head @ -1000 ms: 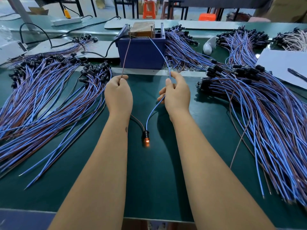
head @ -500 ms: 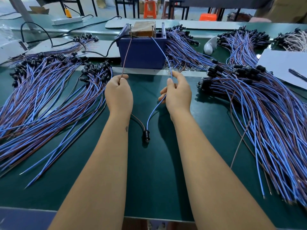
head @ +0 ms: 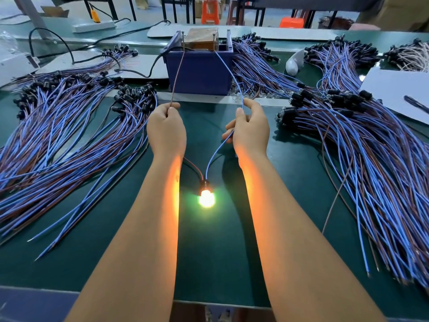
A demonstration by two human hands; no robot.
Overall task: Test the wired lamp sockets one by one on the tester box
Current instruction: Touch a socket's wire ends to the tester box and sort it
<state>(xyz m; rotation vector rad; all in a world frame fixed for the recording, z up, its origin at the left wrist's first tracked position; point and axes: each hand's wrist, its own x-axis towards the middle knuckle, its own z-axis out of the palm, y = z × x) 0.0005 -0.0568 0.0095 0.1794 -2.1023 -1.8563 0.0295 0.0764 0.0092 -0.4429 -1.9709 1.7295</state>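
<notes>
Bulb (head: 206, 198) now lit versus dark half a second ago: left hand (head: 166, 131) pinches brown wire (head: 178, 73), right hand (head: 249, 130) pinches blue wire (head: 228, 70), both running forward onto tester box (head: 199, 70); socket (head: 204, 183) on mat between forearms.

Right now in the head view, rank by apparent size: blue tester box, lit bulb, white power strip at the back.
1. Blue tester box, largest.
2. White power strip, though distance shrinks it.
3. Lit bulb, glare inflates its outline.
</notes>
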